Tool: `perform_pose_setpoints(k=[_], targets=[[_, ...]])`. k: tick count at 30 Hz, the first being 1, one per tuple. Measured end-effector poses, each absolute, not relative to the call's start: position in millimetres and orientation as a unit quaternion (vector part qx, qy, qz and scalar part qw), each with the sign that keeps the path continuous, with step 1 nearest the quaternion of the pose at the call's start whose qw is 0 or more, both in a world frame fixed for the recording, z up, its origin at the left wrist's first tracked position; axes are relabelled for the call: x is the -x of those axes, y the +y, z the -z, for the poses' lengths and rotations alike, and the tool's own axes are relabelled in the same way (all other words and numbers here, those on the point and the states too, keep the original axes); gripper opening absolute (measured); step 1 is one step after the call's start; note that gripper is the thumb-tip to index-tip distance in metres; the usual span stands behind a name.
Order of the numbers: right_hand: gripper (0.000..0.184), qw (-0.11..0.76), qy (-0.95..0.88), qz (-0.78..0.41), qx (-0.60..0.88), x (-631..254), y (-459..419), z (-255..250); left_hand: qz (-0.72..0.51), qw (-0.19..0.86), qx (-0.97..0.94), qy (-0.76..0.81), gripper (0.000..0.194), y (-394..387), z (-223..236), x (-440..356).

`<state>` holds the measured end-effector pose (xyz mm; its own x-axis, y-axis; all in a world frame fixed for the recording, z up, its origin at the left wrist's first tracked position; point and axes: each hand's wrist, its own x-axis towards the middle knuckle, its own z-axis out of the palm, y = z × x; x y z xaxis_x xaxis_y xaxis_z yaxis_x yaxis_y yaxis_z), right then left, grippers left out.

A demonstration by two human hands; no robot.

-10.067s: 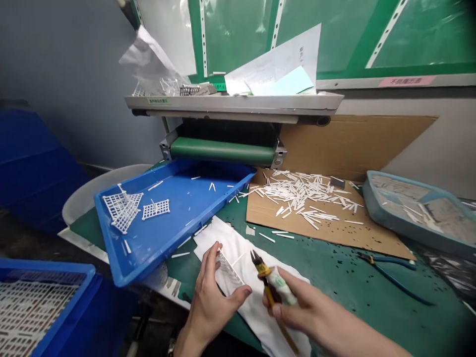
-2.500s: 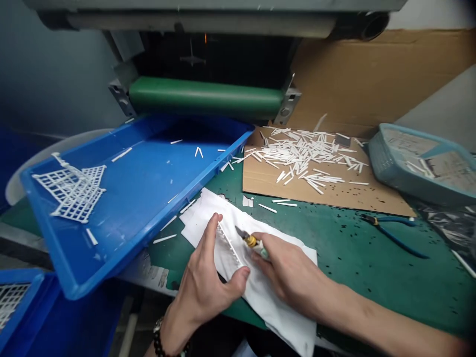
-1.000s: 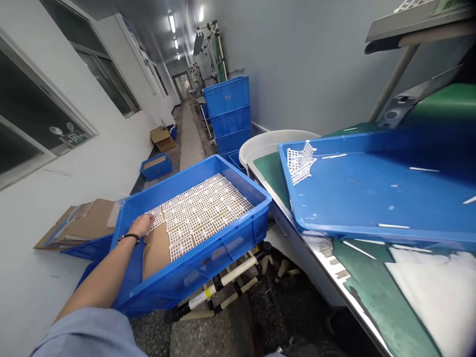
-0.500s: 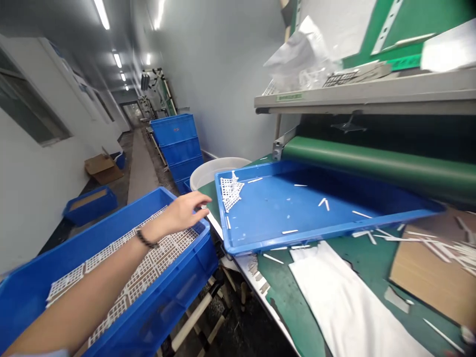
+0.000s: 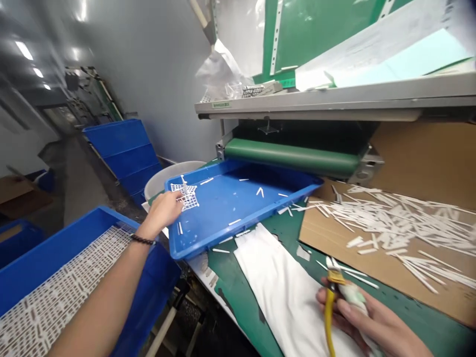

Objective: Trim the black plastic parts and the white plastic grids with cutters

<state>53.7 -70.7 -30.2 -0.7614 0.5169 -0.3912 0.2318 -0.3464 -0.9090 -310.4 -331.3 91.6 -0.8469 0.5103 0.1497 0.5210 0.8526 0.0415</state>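
My left hand, wearing a dark bead bracelet, reaches over the near left corner of a shallow blue tray. Its fingers are closed at the edge of a white plastic grid piece; the thumb is hidden. A few thin white sticks lie in the tray. At the lower right, my right hand is wrapped round yellow-handled cutting pliers, jaws pointing away from me. Some whitish wrapping shows around one handle. Under the pliers a white cloth lies on the green table.
A deep blue crate at left holds rows of white grids. White plastic sticks pile on cardboard at right. Behind the tray are a green roller and an overhanging shelf. A pale round bin stands beyond the tray.
My left hand has moved from above the crate's edge to the grid piece in the tray. The view has swung right, bringing my right hand with the pliers into sight.
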Motion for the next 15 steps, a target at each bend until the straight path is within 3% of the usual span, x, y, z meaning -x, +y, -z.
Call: perform_pose_setpoints(k=[5, 10, 15], targets=[[0.048, 0.038, -0.667, -0.688, 0.284, -62, -89, -22, 0.217, 0.116, 0.379, -0.892, 0.028, -320, -87, 221], [0.036, -0.085, -0.85, -0.468, 0.226, -61, -107, -56, 0.272, -0.035, 0.508, -0.817, 0.031, -291, -41, 137], [0.015, -0.176, -0.906, -0.337, 0.187, -43, -119, -68, 0.34, -0.145, 0.521, -0.769, 0.04, -284, -7, 119]])
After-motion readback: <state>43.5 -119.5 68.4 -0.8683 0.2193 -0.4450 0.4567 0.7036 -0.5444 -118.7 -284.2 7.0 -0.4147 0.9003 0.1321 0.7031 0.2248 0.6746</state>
